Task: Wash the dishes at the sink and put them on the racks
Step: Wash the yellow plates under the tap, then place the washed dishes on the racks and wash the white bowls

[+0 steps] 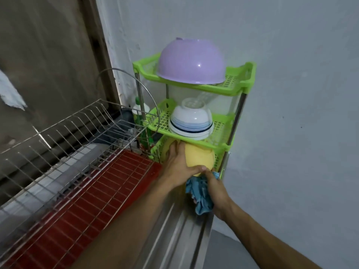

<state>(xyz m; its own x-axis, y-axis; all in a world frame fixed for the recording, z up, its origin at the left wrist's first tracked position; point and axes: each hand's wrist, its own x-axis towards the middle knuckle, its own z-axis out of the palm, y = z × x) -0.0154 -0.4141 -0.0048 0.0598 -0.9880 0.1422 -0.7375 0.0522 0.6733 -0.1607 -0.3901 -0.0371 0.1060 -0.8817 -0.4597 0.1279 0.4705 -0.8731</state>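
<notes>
A yellow bowl (200,157) lies upside down at the bottom tier of the green plastic rack (240,88). My left hand (179,164) grips the bowl from its left side, thumb curled along its near rim. My right hand (215,188) holds a crumpled blue cloth (201,192) just below the bowl, with fingertips touching the bowl's rim. On the middle tier sits an overturned white bowl with blue stripes (191,121). An overturned purple bowl (191,62) covers the top tier.
A wire dish rack (64,144) over a red tray (93,193) runs along the left. A green-capped bottle (138,111) stands behind the racks. The steel counter edge (182,230) lies below my arms. Walls close in behind and to the right.
</notes>
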